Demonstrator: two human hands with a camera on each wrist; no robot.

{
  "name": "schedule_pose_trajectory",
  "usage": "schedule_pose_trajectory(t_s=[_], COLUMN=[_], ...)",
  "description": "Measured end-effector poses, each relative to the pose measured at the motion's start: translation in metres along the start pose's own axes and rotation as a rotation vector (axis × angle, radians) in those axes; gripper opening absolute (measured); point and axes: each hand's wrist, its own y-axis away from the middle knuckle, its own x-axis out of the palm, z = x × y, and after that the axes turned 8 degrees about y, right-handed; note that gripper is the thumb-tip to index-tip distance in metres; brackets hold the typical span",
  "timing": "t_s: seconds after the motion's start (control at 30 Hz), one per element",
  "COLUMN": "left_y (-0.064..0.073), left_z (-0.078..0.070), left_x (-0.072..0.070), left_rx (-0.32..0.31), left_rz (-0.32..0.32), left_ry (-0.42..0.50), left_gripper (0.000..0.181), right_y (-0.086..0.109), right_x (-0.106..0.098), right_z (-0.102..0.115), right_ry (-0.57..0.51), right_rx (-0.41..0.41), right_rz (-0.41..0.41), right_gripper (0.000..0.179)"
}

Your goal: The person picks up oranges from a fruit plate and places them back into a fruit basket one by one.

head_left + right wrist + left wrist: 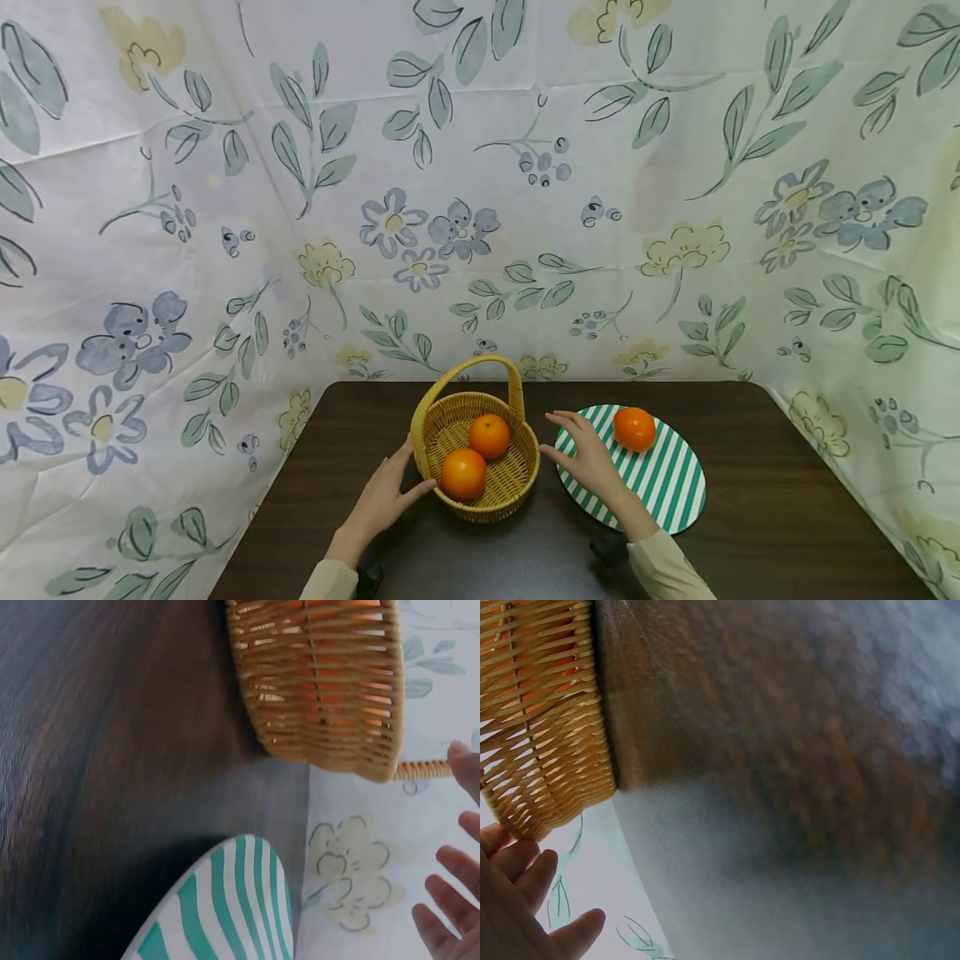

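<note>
The round, woven wicker basket (pixel 512 482) stands on the dark, wood-grained table (pixel 765 475), containing two smooth oranges (pixel 463 474). My left hand (pixel 381 498), fingers extended, touches its left side; my right hand (pixel 591 465), fingers spread, hovers just beside its right.

The head camera is looking forward and down from farther back, taking in the table (pixel 765 500), basket (pixel 491 514), striped mat (pixel 667 492) and floral cloth (pixel 480 200). Both wrist cameras are facing the basket's wall from nearer, on opposite sides, each showing it turned sideways. The head and right wrist views are also sharing the mat.
</note>
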Motion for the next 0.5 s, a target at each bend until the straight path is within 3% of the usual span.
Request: schedule_pose_trajectory(t_s=[0.5], left_y=[0.0], left_z=[0.001], left_x=[0.0], left_rx=[-0.008], left_rz=[-0.002], left_ry=[-0.011], left_gripper=[0.089], right_y=[0.004], right_x=[-0.007], right_z=[-0.019], right_ry=[0.007], right_rx=[-0.004], right_rz=[-0.025], right_gripper=[0.054])
